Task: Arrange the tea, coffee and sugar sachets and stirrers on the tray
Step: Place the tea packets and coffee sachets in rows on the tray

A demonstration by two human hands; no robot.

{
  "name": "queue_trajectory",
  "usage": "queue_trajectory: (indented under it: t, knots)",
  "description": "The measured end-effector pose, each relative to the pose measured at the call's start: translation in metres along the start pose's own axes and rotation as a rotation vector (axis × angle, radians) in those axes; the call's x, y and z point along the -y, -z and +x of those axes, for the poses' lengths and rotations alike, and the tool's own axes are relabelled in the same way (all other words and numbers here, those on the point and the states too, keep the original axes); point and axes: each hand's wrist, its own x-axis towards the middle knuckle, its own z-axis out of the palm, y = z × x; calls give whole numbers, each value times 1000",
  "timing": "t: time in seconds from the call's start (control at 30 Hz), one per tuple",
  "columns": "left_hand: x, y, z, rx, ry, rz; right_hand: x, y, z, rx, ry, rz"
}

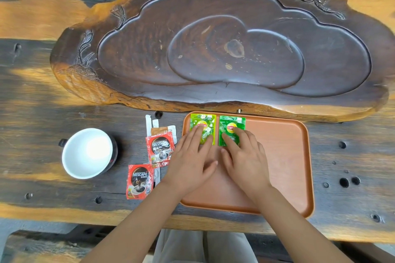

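Note:
Two green tea sachets lie side by side in the far left corner of the brown tray (284, 168): a light green one (206, 121) and a darker green one (227, 123). My left hand (191, 162) rests flat with its fingertips on the light green sachet. My right hand (243, 156) presses its fingertips on the darker one. Left of the tray, on the table, lie two red coffee sachets (160, 148) (139, 181), a brown sugar sachet (159, 130) and white wrapped stirrers (148, 124).
A white cup (87, 152) stands on the table further left. A large carved dark wooden tea board (213, 49) fills the table beyond the tray. The right part of the tray is bare.

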Motion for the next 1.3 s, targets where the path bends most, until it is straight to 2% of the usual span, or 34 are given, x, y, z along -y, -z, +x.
queue_trajectory:
  t: [0.2, 0.27, 0.33, 0.53, 0.7, 0.87, 1.13, 1.3]
  knots:
    - [8, 19, -17, -189, 23, -231, 3, 7, 1, -92, -57, 209]
    - [18, 25, -38, -277, 115, -332, 7, 10, 2, -116, -49, 263]
    - [35, 28, -66, -307, 219, -394, 20, 9, 5, -108, 46, 269]
    - [82, 17, -123, -16, 232, -253, 76, -5, 24, -6, 473, 142]
    - [95, 11, -125, 68, 170, -193, 101, -14, 44, 171, 609, -15]
    - [97, 7, -124, 22, 158, -173, 101, -19, 48, 147, 642, -32]
    - [98, 12, -132, -72, 189, -269, 97, -25, 39, 63, 637, -15]
    - [93, 16, -133, -121, 199, -325, 95, -22, 35, 68, 621, 15]
